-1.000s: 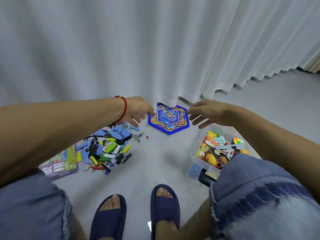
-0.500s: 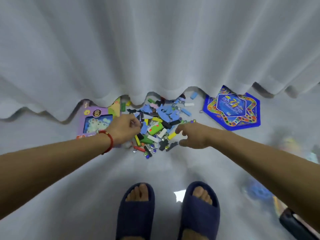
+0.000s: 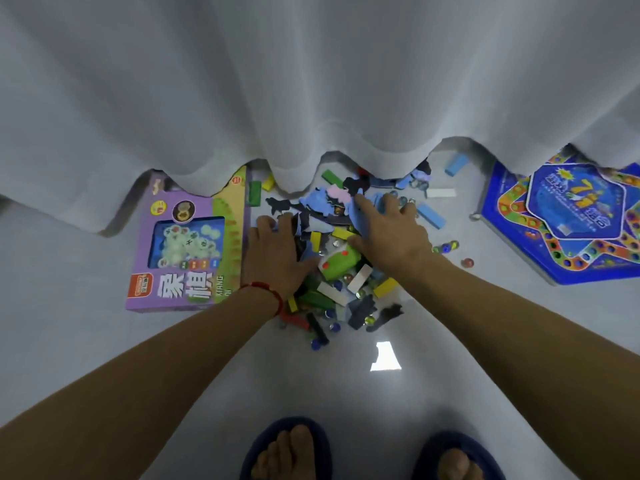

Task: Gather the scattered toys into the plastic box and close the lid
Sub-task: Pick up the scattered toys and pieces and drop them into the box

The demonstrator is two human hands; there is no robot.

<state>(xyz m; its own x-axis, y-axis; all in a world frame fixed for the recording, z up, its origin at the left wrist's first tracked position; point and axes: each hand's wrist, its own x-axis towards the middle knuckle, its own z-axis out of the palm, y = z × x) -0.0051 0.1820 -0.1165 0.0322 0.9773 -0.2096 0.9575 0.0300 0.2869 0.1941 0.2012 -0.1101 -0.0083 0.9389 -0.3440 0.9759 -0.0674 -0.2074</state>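
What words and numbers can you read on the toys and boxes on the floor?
"XIANG": flat purple cardboard game box, beside its big Chinese characters.
"7": blue star-shaped game board, at its centre.
Orange logo on the purple box: too small to read.
Other print on the blue board: too blurred.

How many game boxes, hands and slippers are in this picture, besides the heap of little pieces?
Game boxes: 2 (purple box, blue hexagonal box)
Hands: 2 (left hand, right hand)
Slippers: 2 (left slipper, right slipper)
Total: 6

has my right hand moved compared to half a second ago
Yes. The right hand went from the toy pile's near edge up onto it, toward the curtain.
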